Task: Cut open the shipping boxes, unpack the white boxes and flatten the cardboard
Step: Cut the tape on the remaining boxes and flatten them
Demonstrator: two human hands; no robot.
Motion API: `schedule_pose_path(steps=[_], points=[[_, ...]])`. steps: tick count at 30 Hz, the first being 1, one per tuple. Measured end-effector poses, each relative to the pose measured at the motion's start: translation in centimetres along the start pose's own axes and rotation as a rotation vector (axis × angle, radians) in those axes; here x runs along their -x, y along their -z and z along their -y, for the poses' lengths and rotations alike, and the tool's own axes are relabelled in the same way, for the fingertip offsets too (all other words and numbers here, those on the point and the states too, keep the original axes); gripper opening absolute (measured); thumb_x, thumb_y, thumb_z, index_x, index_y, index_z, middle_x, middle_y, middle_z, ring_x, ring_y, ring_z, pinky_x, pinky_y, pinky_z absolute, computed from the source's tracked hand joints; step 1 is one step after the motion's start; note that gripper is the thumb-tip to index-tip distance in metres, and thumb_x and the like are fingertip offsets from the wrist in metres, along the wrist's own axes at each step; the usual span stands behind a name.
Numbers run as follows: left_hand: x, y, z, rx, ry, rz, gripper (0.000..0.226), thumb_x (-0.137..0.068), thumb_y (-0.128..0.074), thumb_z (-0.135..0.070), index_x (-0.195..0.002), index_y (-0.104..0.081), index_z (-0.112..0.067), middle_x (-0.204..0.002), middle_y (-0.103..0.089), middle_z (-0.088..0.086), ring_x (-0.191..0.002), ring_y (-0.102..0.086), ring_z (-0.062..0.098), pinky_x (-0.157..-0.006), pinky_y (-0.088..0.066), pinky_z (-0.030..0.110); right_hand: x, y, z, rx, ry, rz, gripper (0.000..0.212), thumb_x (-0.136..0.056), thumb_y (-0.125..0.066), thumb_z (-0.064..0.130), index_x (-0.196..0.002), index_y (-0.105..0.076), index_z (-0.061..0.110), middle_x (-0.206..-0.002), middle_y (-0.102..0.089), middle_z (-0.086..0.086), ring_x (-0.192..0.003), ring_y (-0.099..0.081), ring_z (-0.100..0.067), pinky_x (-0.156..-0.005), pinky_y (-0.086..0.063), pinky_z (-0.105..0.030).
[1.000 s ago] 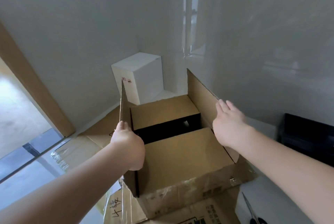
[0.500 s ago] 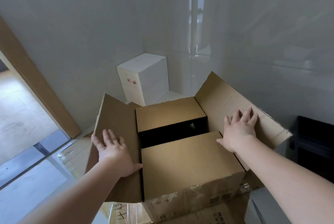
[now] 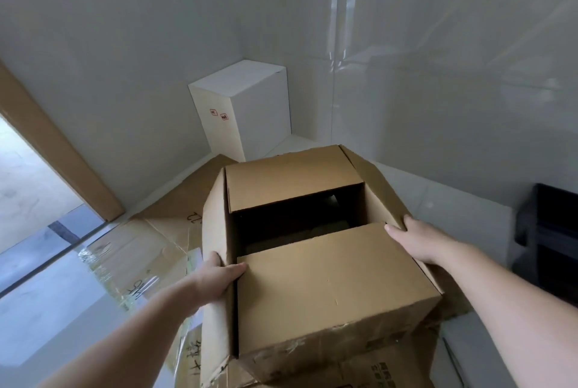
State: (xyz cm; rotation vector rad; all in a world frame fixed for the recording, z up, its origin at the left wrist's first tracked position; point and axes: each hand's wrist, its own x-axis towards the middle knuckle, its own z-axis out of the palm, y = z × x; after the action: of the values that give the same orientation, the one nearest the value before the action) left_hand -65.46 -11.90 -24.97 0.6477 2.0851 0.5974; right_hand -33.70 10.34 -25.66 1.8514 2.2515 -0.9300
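Gripping an open brown shipping box (image 3: 328,287) from both sides, left hand (image 3: 215,275) clamping the folded-down left flap (image 3: 215,231), thumb lying across the near inner flap's corner and fingers curling under the flap's outer edge. Wrapping round the box's right edge, right hand (image 3: 419,240), fingertips touching the right flap (image 3: 375,187) and the far corner of the near inner flap (image 3: 331,287). Lying level over the opening, the two inner flaps, near one and far one (image 3: 291,178), leaving a dark gap between them; contents inside too dim to tell. Sitting on flattened cardboard (image 3: 150,250) spread over the pale floor (image 3: 47,309), scraps of clear tape clinging to it. Standing upright in the corner of the room beyond the shipping box, one white box (image 3: 250,112), closed, two small red marks showing on its left face, well apart from both hands. Showing at the right edge, a dark crate (image 3: 550,240) on the floor. Running along the left, a wooden door frame (image 3: 56,150).
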Motion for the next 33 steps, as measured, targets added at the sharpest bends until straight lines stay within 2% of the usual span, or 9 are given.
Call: schedule_pose_path(steps=[6, 11, 14, 18, 22, 25, 28, 30, 33], points=[[0.2, -1.8, 1.3, 0.479, -0.063, 0.141, 0.029, -0.094, -0.052, -0.013, -0.123, -0.049, -0.009, -0.107, -0.062, 0.021, -0.086, -0.062, 0.027, -0.075, -0.054, 0.039, 0.1, -1.3, -1.0, -0.551, 0.097, 0.193, 0.039, -0.101, -0.043, 0.038, -0.115, -0.064, 0.008, -0.106, -0.071, -0.004, -0.103, -0.065, -0.020, -0.098, -0.046, -0.034], [1.8, -0.3, 0.9, 0.098, 0.012, 0.213, 0.046, -0.080, -0.061, -0.036, -0.120, -0.049, -0.016, -0.111, -0.062, 0.006, -0.103, -0.060, 0.022, -0.083, -0.050, 0.037, -0.3, -0.7, -1.2, -0.266, 0.048, 0.160, 0.059, -0.100, -0.038, 0.048, -0.138, -0.045, 0.004, -0.144, -0.046, -0.012, -0.131, -0.043, -0.027, -0.111, -0.030, -0.035], [2.4, 0.7, -0.4, -0.433, 0.020, -0.030, 0.058, -0.086, -0.058, -0.055, -0.121, -0.043, -0.011, -0.116, -0.054, 0.003, -0.105, -0.052, 0.021, -0.081, -0.043, 0.030, 0.1, -0.6, 0.0, 0.060, 0.058, -0.034, 0.066, -0.099, -0.035, 0.047, -0.151, -0.019, 0.011, -0.158, -0.021, -0.010, -0.142, -0.026, -0.030, -0.113, -0.026, -0.040], [3.0, 0.9, -2.4, -0.835, -0.491, -0.501, 0.048, -0.089, -0.052, -0.044, -0.129, -0.044, -0.018, -0.129, -0.044, 0.002, -0.120, -0.041, 0.022, -0.096, -0.041, 0.032, 2.0, -1.1, 3.0, 0.167, 0.531, -0.428, 0.045, -0.095, -0.046, 0.022, -0.140, -0.042, 0.015, -0.145, -0.042, -0.003, -0.123, -0.049, -0.027, -0.095, -0.045, -0.036], [2.2, -0.3, -4.3, -0.820, -0.710, -0.154, 0.037, -0.090, -0.041, -0.017, -0.120, -0.061, -0.028, -0.124, -0.057, -0.010, -0.113, -0.054, 0.014, -0.093, -0.047, 0.030, 4.1, -3.2, 7.6, 0.435, 0.624, -0.003, 0.056, -0.100, -0.029, 0.048, -0.151, -0.024, 0.024, -0.156, -0.027, -0.001, -0.145, -0.018, -0.019, -0.119, -0.010, -0.036], [0.7, -1.1, -5.9, -0.800, -0.575, -0.003, 0.049, -0.091, -0.034, -0.012, -0.131, -0.055, -0.029, -0.137, -0.052, -0.005, -0.124, -0.049, 0.019, -0.104, -0.040, 0.029, 5.0, -2.5, 8.5, 0.490, 0.611, -0.005, 0.060, -0.095, -0.027, 0.061, -0.139, -0.045, 0.025, -0.133, -0.052, -0.001, -0.131, -0.040, -0.019, -0.118, -0.011, -0.037], [-0.5, -0.6, -7.8, -0.596, -0.482, -0.023, 0.045, -0.096, -0.035, -0.021, -0.140, -0.046, -0.027, -0.143, -0.047, -0.001, -0.130, -0.042, 0.020, -0.102, -0.030, 0.024, 6.1, 0.3, 7.8, 0.336, 0.681, -0.225, 0.048, -0.096, -0.030, 0.057, -0.080, -0.062, 0.025, -0.075, -0.060, 0.008, -0.077, -0.057, -0.014, -0.075, -0.042, -0.029], [-0.8, -0.2, -8.9, -0.541, -0.479, 0.001, 0.045, -0.096, -0.040, -0.029, -0.141, -0.045, -0.025, -0.141, -0.049, -0.001, -0.128, -0.045, 0.019, -0.100, -0.031, 0.024, 6.7, 2.4, 8.0, 0.289, 0.624, -0.219, 0.055, -0.096, -0.033, 0.055, -0.056, -0.036, 0.017, -0.051, -0.040, 0.005, -0.050, -0.040, -0.016, -0.050, -0.029, -0.031], [-0.6, 0.0, -10.6, -0.572, -0.506, -0.020, 0.051, -0.094, -0.045, -0.045, -0.141, -0.045, -0.024, -0.139, -0.051, -0.002, -0.125, -0.047, 0.020, -0.095, -0.033, 0.025, 8.2, 4.6, 9.3, 0.341, 0.548, -0.142, 0.056, -0.093, -0.037, 0.057, -0.055, -0.024, 0.018, -0.049, -0.025, 0.004, -0.047, -0.027, -0.018, -0.047, -0.022, -0.031]])
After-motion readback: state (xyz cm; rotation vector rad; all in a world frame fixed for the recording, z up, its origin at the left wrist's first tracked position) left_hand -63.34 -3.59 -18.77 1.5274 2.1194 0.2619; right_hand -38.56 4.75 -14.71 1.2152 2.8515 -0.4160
